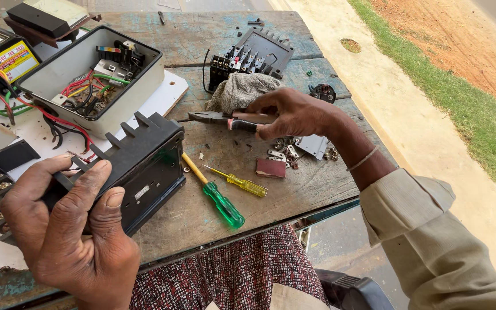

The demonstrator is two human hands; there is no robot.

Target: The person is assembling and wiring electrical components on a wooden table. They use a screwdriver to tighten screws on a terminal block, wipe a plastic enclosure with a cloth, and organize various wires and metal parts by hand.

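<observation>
Over worn table (pixel 294 189), right hand (pixel 294 115) grips pliers (pixel 225 119); left hand (pixel 70 229) clasps black casing (pixel 144 161).

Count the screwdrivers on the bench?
2: a green-handled screwdriver and a smaller yellow-handled screwdriver, side by side on the wooden table between the hands. More may hide under the grey cloth.

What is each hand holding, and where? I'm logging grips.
Left hand grips the black housing by its near end; right hand closes on the pliers at their handles.
</observation>
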